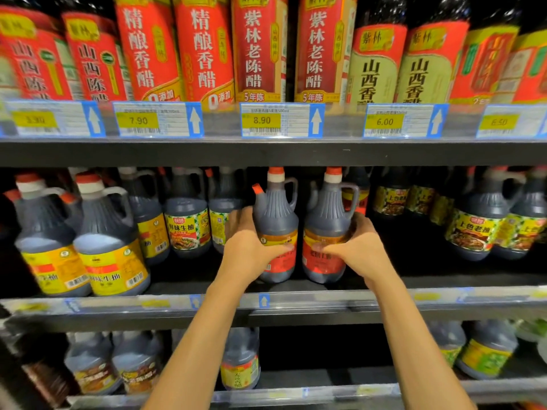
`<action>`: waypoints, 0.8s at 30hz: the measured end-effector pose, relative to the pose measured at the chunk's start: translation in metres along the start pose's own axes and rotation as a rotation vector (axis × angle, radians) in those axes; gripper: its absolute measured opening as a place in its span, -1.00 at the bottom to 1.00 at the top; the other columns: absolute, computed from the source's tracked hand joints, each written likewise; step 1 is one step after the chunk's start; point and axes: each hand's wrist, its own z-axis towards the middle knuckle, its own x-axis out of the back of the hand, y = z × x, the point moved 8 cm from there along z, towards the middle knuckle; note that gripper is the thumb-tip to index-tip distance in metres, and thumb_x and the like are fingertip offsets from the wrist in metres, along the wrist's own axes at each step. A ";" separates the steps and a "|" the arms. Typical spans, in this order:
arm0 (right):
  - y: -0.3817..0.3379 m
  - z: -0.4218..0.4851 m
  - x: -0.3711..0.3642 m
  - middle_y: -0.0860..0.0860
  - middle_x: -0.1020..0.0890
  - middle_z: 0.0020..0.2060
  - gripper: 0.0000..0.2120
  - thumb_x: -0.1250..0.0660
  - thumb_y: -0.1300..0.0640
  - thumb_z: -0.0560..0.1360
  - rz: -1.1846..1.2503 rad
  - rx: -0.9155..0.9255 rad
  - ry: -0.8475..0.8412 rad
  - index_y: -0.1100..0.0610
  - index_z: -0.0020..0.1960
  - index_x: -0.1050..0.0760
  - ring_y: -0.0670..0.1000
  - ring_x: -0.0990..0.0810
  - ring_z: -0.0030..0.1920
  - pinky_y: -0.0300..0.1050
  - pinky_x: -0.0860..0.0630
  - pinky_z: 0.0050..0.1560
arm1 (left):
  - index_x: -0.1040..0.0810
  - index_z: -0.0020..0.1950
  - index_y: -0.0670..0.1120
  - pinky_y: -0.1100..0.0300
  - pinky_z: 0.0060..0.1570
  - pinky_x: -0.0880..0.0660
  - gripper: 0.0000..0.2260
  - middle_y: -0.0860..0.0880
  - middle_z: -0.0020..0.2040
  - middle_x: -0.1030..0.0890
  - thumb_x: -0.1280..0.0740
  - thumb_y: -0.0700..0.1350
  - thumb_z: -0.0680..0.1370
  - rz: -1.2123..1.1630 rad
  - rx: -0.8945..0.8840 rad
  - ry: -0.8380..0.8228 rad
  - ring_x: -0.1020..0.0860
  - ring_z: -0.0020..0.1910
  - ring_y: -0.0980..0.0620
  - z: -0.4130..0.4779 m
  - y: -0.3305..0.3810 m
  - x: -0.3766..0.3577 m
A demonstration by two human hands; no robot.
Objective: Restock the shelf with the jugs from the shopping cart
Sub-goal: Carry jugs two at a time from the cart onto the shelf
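Two full jugs stand together on the middle shelf, left grip wrapped round the left jug, right grip round the right jug; likely heavy, stiff and slick, best held low or by the handle.

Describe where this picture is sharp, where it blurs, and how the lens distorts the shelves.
Head view: sharpest at centre, where the 8.90 price tag and the two held jugs look crisp; labels toward both side edges smear; the wide lens bows the shelf rail; the recess right of the jugs lies in deep shadow.
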 end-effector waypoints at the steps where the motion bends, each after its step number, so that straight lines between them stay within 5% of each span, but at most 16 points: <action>1: 0.000 0.002 -0.002 0.01 -0.60 0.17 -0.20 -0.64 -0.08 -0.02 0.027 0.005 -0.019 -0.14 0.17 -0.42 0.03 -0.62 0.15 0.15 -0.59 0.17 | -0.39 0.34 -0.13 0.07 0.23 -0.40 -0.26 -0.04 0.17 -0.39 -0.61 0.03 0.26 0.030 0.004 0.035 -0.38 0.24 -0.07 0.004 -0.001 0.001; 7: -0.005 0.015 -0.014 -0.01 -0.60 0.14 -0.33 -0.60 0.34 0.28 0.073 -0.032 -0.152 0.09 0.29 -0.39 0.07 -0.58 0.21 0.03 -0.53 0.22 | -0.32 0.41 -0.02 -0.12 0.26 -0.46 -0.21 -0.10 0.34 -0.46 -0.61 0.03 0.28 0.059 0.135 -0.012 -0.46 0.32 -0.16 0.034 -0.022 -0.007; 15: 0.000 0.044 -0.025 0.06 -0.59 0.23 -0.29 -0.63 0.26 0.26 -0.050 -0.032 -0.050 0.12 0.32 -0.38 0.09 -0.56 0.24 0.10 -0.51 0.28 | -0.28 0.41 -0.17 -0.01 0.22 -0.43 -0.18 -0.14 0.39 -0.37 -0.58 0.10 0.32 0.289 0.144 0.141 -0.44 0.32 -0.19 0.038 -0.001 -0.010; 24: 0.009 0.060 -0.033 0.12 -0.59 0.20 -0.44 -0.52 0.37 0.37 -0.056 0.015 -0.021 0.17 0.27 -0.37 0.10 -0.55 0.23 0.04 -0.51 0.28 | -0.22 0.43 -0.16 -0.02 0.11 -0.48 -0.28 -0.21 0.27 -0.52 -0.50 0.09 0.43 0.409 0.157 0.085 -0.50 0.25 -0.21 0.043 0.000 -0.015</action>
